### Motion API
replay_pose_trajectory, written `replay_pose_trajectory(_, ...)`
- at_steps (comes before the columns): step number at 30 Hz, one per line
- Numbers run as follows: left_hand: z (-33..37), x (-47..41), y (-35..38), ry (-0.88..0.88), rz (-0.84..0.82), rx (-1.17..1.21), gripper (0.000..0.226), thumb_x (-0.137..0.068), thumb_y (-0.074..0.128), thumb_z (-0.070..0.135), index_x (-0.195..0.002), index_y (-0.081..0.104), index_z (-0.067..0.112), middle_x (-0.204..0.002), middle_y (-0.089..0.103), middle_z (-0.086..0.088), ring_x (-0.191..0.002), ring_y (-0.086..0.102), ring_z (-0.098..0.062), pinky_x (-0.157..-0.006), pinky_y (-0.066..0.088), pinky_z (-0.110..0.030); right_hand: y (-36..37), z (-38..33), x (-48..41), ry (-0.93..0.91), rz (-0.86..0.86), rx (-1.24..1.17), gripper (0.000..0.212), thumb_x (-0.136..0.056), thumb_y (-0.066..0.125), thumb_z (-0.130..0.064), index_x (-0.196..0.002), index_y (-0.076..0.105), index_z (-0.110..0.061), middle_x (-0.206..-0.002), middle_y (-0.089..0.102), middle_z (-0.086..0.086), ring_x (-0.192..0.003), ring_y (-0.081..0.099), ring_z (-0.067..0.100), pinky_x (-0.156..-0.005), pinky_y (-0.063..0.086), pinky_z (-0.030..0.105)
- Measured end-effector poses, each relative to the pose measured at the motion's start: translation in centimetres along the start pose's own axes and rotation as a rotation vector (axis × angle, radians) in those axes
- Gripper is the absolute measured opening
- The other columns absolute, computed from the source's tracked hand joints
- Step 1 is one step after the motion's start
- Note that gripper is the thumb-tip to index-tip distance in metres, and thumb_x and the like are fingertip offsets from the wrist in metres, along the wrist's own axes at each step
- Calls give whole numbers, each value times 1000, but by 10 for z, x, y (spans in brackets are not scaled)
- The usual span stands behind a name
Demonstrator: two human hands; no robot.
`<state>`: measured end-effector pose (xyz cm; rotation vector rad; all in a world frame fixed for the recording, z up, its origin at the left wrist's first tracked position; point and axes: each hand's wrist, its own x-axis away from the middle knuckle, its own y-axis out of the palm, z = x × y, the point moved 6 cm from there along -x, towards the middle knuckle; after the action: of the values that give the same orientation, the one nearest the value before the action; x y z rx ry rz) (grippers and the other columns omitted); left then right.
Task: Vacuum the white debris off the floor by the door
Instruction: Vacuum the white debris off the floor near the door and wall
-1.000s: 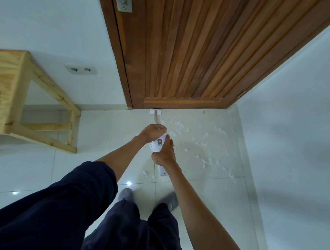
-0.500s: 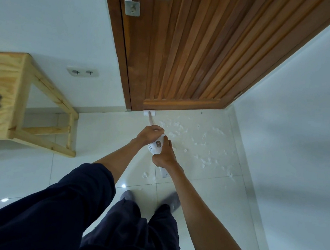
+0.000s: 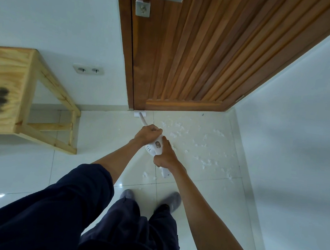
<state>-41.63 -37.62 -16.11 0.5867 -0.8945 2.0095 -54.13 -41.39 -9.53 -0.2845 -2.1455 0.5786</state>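
With the wooden door (image 3: 198, 56) as my reference, I see white debris (image 3: 199, 141) scattered over the floor (image 3: 31, 171) before its bottom edge, away from its latch side. The vacuum (image 3: 155, 147) slants toward the door, with the left hand (image 3: 148, 132) wrapped round its forward part and the right hand (image 3: 164, 155) gripping its rear. The nozzle (image 3: 140, 114) sits at the door's latch-side corner.
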Motion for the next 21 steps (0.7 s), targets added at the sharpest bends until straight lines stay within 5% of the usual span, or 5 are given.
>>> replay_pose_trajectory(3,-1,3,-2,-5,11,0,64,-73,43,56,-123,66,22,-131,64,-7,-110,59,-25,-95,47,-36,-1,-1,3,2,-19,4,92,-67,58,0,-148,22,-25,-138,39,-1,-127,42,28,-99,46,46)
replay_pose_trajectory(8,-4,6,-5,-18,30,16,42,-94,51,43,-128,62,21,-135,61,-8,-120,57,-28,-99,44,-36,2,-8,7,-9,-20,29,88,-70,59,-2,-147,22,-23,-137,39,1,-126,42,29,-101,45,46)
replay_pose_trajectory(21,-16,5,-19,-51,58,77,42,-96,52,40,-130,60,17,-136,59,-11,-121,57,-30,-101,46,-38,3,-21,9,-43,-80,97,91,-76,60,-1,-152,16,-25,-145,38,5,-133,39,33,-107,40,49)
